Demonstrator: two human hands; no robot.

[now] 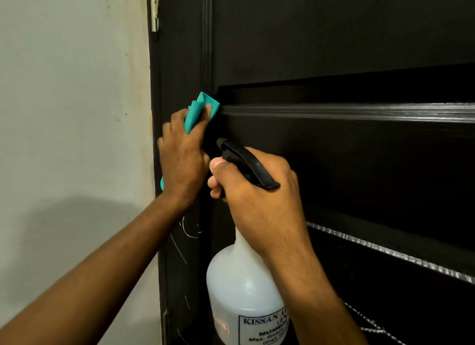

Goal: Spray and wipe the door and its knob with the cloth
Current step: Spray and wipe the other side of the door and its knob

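1. Surroundings: a pale wall (74, 113) fills the left of the view and meets the hinged edge of the dark door (334, 49). A metal hinge (154, 9) shows at the top of that edge. Thin white scratch marks (189, 229) lie on the door's left stile, below the left hand.
2. Door: dark brown with raised horizontal mouldings; the upper moulding (359, 112) runs from beside the cloth to the right edge of the view. The knob is not in view.
3. Cloth: the teal cloth (199, 110) sits bunched against the door at the left end of the upper moulding. A further strip of it shows beneath the heel of the left hand. Its long axis runs roughly up and down along the stile.
4. Left hand (181, 154): fingers curled round the cloth, pressing it onto the door; the hand covers most of the cloth.
5. Spray bottle (241, 288): translucent white body with a printed label, black trigger head (244, 162). It stands near upright, long axis vertical, nozzle pointing up and left toward the cloth and door.
6. Right hand (259, 190): grips the bottle's neck and trigger head, fingers wrapped in front; the hand and forearm hide the neck and part of the label.
7. Obstruction: the right hand and bottle stand just beside the left hand, between the camera and the lower door panel
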